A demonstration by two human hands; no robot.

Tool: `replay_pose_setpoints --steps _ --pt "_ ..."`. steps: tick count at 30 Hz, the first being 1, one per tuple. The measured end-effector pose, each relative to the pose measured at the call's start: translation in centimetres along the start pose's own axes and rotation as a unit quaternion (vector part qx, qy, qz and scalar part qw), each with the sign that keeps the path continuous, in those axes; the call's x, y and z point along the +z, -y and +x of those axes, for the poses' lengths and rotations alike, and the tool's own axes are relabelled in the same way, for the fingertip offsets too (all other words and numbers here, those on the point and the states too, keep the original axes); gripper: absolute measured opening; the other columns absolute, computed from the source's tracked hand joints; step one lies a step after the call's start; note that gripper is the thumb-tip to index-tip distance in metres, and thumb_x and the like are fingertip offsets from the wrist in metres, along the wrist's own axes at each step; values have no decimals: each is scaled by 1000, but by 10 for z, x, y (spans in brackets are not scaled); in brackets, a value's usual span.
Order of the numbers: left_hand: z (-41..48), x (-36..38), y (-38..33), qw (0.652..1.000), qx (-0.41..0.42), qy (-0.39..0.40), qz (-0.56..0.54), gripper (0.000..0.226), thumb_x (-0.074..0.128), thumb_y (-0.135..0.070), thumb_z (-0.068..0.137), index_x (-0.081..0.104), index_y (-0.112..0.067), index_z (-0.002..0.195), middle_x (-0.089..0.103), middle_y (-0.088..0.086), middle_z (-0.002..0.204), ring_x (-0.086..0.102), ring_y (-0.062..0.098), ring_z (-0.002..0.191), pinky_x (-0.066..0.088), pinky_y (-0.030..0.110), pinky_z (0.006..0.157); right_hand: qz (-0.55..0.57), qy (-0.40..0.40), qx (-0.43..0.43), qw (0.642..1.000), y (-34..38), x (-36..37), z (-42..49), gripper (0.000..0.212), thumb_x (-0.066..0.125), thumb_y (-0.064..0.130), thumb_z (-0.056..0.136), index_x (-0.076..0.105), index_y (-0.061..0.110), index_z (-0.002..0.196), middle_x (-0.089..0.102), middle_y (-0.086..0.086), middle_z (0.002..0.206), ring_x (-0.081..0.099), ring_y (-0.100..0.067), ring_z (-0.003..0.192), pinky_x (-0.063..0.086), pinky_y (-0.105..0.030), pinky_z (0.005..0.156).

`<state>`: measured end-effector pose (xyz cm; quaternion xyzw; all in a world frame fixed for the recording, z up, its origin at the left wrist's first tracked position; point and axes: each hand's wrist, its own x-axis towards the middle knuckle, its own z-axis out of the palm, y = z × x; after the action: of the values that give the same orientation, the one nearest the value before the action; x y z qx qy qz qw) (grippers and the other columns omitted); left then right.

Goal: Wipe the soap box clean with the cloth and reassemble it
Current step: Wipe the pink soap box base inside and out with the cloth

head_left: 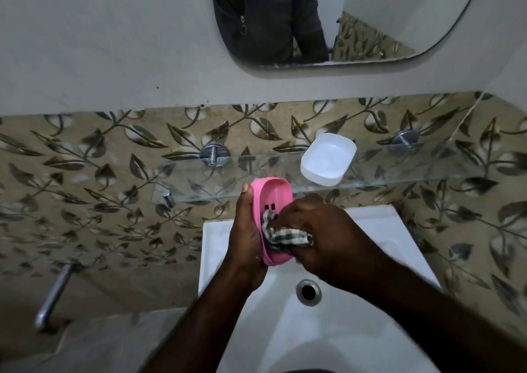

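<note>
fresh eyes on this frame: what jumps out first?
The pink soap tray, held over the white sink at centre: the left hand grips its edge while the right hand presses a checked cloth into it. Next, the white soap box part lying open side up on the glass shelf just above, right of centre.

Soap box, 2 parts, separated. Pink part [272, 195]: oval plastic tray with dark drain slots, tilted on edge, hollow side facing right, gripped by left hand [245, 235] above the sink [370, 224]. White part [328, 158]: translucent rounded shell, hollow up, on glass shelf [399, 170]. Cloth [285, 235]: checked, bunched, pressed into pink part by right hand [322, 238]
</note>
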<state>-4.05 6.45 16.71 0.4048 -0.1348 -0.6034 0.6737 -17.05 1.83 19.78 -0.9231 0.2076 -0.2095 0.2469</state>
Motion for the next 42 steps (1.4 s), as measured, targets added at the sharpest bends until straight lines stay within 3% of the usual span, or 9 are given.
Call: replay_pose_setpoints --steps 3,7,14,20,24,27,31,38,42 --pt "0 3 9 999 -33 5 7 73 26 -60 94 79 -12 81 76 13 84 74 23 74 58 38 68 47 23 77 996 -8 -18 0 11 62 20 73 72 17 77 70 2 74 66 -10 69 52 -37 65" --pt "6 1 11 1000 -8 -13 27 65 30 -60 92 65 -12 119 71 16 113 69 28 101 56 41 82 15 -143 95 985 -5 -15 3 20 63 18 74 74 21 90 72 3 85 67 -13 78 54 -32 71" --pt "12 -15 -2 999 15 -23 36 61 45 -64 78 68 -14 104 74 15 91 72 26 78 57 40 74 -135 57 -30 989 -11 7 -11 44 61 5 66 72 29 101 70 8 101 66 -20 93 57 -33 67" --pt "8 -11 8 999 -4 18 42 60 32 -56 94 63 -13 120 73 11 106 70 23 94 58 37 81 -181 -126 -2 975 -15 -2 4 35 52 22 79 72 14 106 71 -3 104 66 -25 89 55 -33 68" --pt "9 -9 17 998 -8 0 67 64 42 -58 86 62 -11 124 70 15 114 68 26 102 57 37 85 -198 -107 54 973 -29 15 2 28 65 21 77 70 18 105 68 -1 95 66 -26 82 52 -33 60" --pt "12 -12 21 993 1 -40 111 71 47 -65 73 65 -12 118 74 11 102 70 27 94 54 37 81 -81 -75 149 983 -20 26 -8 17 59 31 82 70 24 94 71 5 87 69 -18 78 53 -30 63" --pt "10 -12 18 973 110 -29 199 62 44 -62 78 66 -17 114 75 10 99 72 24 90 56 29 70 237 -8 268 934 -5 31 -19 23 62 3 88 61 10 66 65 8 56 61 -1 49 46 -13 50" --pt "7 -2 10 951 200 18 234 64 50 -57 83 58 -15 131 65 10 126 60 26 118 46 46 103 530 -113 290 789 3 21 -7 19 56 6 94 67 -6 103 64 -39 106 63 -58 97 45 -72 92" --pt "9 -6 0 938 209 67 268 53 55 -50 79 58 -27 127 67 -5 123 62 13 116 51 29 94 569 -169 267 759 11 22 -8 21 59 6 89 70 2 107 70 -30 106 68 -49 98 58 -56 81"
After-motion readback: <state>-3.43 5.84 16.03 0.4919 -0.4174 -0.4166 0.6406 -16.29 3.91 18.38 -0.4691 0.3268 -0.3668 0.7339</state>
